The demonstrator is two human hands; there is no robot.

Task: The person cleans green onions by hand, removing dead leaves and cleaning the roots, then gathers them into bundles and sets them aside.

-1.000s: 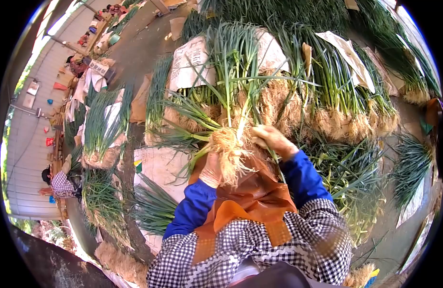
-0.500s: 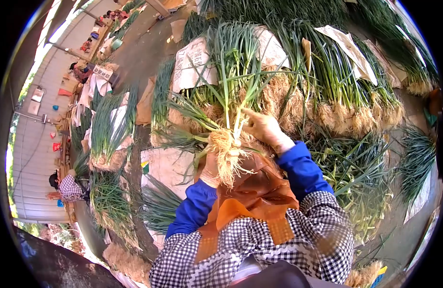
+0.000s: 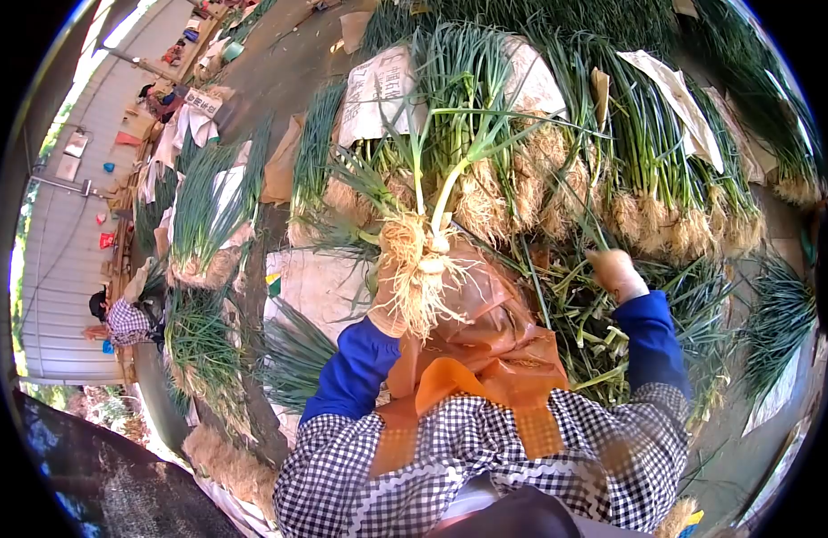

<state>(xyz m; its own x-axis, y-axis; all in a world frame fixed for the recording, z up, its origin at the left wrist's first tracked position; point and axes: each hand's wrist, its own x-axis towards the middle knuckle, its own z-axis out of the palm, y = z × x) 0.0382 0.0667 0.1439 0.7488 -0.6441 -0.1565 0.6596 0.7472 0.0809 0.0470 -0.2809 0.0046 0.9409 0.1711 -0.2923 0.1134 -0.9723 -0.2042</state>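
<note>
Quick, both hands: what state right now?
Left hand: closed, holding green onions by the root end.
Right hand: curled, at a leaf; can't tell whether it grips it.

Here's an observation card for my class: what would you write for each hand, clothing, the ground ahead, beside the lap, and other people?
Left hand: left hand gripping green onions, leaves pointing forward, roots over the hand
Right hand: right hand out to the side, fingers curled, apparently pinching a green leaf
Clothing: orange apron, blue sleeves, checked garment
Ahead: rooted onion bundles, some under a printed sack
Beside lap: heap of loose greens, on the right
Other people: checked-top worker, far left
</note>
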